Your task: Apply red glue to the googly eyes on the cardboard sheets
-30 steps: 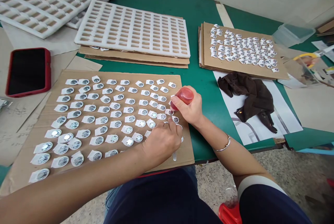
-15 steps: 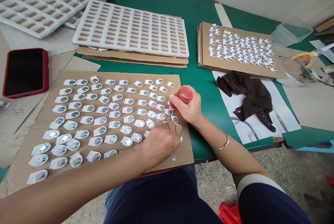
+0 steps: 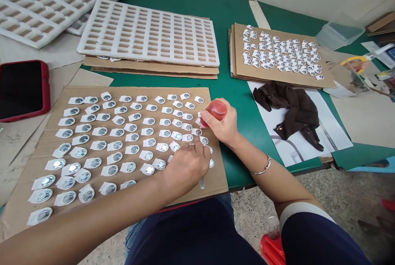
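Observation:
A sheet of cardboard (image 3: pixel 197 184) lies before me, carrying rows of small round metallic pieces with white paper tabs (image 3: pixel 149 121). At its right side my right hand (image 3: pixel 226 127) is wrapped round a soft red squeeze bottle (image 3: pixel 216 110), tilted down toward the pieces. My left hand (image 3: pixel 191 164) rests just beside it with curled fingers, its fingertips at one of the round pieces (image 3: pixel 196 132). What those fingers pinch is mostly hidden. Below that hand a narrow pale flat end (image 3: pixel 202 183) sticks out over the cardboard; whether it is held I cannot tell.
Behind the cardboard, a white foam tray with slots (image 3: pixel 148 30) tops a cardboard stack; more foam trays (image 3: pixel 52 1) lie left. A phone in a red case (image 3: pixel 45 88) is at the left. A second loaded cardboard stack (image 3: pixel 277 76) and a dark brown cloth (image 3: pixel 296 108) are right.
The view has shifted slightly, so most things sit a little further left. Both hands keep nearly the same place, with the red bottle still in my right hand.

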The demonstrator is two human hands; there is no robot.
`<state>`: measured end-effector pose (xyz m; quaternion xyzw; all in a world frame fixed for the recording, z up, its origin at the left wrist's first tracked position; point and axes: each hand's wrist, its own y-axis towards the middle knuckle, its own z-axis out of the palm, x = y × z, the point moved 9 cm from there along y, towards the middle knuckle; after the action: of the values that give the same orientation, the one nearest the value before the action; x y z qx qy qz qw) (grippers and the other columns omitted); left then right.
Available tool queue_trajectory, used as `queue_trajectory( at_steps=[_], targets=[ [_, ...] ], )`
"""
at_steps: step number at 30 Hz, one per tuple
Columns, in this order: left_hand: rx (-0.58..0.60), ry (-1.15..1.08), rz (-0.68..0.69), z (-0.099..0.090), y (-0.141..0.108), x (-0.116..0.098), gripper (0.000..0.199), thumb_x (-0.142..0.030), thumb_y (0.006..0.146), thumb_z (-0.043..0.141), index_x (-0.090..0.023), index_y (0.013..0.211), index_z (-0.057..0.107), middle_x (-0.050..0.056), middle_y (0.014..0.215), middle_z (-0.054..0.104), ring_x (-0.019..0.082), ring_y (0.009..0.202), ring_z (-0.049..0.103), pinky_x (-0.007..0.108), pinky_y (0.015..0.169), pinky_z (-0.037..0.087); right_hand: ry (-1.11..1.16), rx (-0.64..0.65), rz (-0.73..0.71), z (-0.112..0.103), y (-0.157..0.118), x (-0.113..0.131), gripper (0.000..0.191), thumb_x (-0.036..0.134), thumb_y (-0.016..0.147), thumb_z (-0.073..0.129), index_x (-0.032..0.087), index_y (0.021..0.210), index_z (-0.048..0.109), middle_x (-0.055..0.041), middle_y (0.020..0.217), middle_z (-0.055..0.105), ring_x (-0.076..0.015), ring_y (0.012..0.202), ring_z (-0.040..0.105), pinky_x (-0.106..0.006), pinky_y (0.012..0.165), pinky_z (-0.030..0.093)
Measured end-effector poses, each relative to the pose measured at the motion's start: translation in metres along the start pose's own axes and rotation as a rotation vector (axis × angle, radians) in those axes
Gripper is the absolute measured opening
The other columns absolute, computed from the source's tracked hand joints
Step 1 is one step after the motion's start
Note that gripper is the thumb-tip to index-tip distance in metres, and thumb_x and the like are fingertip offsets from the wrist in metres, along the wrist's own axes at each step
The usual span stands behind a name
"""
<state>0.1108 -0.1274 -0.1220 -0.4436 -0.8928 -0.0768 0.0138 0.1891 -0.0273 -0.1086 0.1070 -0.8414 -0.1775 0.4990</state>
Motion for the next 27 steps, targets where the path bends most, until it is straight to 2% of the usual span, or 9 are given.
queue_trajectory(
  at_steps=[6, 17, 21, 24, 27],
  targets=[
    [0.073, -0.059, -0.016, 0.005, 0.001, 0.007, 0.025, 0.003, 0.075, 0.038, -0.009, 0.086, 0.058, 0.016, 0.085, 0.065, 0.024, 0.065, 0.063, 0.034, 0.056, 0.05, -0.008, 0.014, 0.016, -0.002, -0.001, -0.003, 0.028, 0.044, 0.073, 0.07, 0.021, 0.076, 0.054, -0.0005, 0.079, 0.064, -0.0149, 0.069, 0.059, -0.031, 0.067, 0.048],
    [0.263, -0.177, -0.056, 0.014, 0.003, 0.013, 0.019, -0.001, 0.076, 0.041, -0.011, 0.084, 0.055, 0.013, 0.083, 0.062, 0.025, 0.067, 0.062, 0.037, 0.058, 0.051, -0.033, 0.041, -0.037, -0.002, -0.002, 0.004, 0.037, 0.053, 0.069, 0.069, 0.021, 0.078, 0.054, 0.0013, 0.072, 0.062, -0.0138, 0.063, 0.057, -0.029, 0.06, 0.047],
    [0.322, -0.236, -0.093, 0.014, 0.002, 0.021, 0.02, -0.001, 0.076, 0.04, -0.012, 0.084, 0.055, 0.01, 0.079, 0.062, 0.024, 0.066, 0.061, 0.035, 0.059, 0.048, -0.019, 0.03, -0.066, -0.001, -0.003, 0.007, 0.037, 0.053, 0.069, 0.07, 0.021, 0.079, 0.055, 0.0016, 0.073, 0.062, -0.0134, 0.064, 0.057, -0.028, 0.06, 0.047],
    [0.275, -0.384, -0.157, 0.006, 0.005, 0.039, 0.015, -0.006, 0.077, 0.043, -0.013, 0.082, 0.056, 0.008, 0.076, 0.061, 0.02, 0.066, 0.059, 0.031, 0.061, 0.045, -0.021, 0.053, -0.058, -0.002, -0.002, 0.013, 0.036, 0.052, 0.069, 0.071, 0.021, 0.077, 0.055, 0.0021, 0.072, 0.062, -0.0129, 0.064, 0.056, -0.028, 0.061, 0.047],
    [0.187, -0.623, -0.23, -0.003, 0.012, 0.062, 0.013, -0.013, 0.08, 0.044, -0.015, 0.075, 0.056, 0.004, 0.07, 0.061, 0.016, 0.065, 0.056, 0.028, 0.06, 0.041, -0.015, 0.036, -0.053, -0.015, -0.001, 0.026, 0.034, 0.049, 0.069, 0.072, 0.021, 0.078, 0.056, 0.0024, 0.073, 0.062, -0.0127, 0.065, 0.057, -0.029, 0.065, 0.049]
  ],
)
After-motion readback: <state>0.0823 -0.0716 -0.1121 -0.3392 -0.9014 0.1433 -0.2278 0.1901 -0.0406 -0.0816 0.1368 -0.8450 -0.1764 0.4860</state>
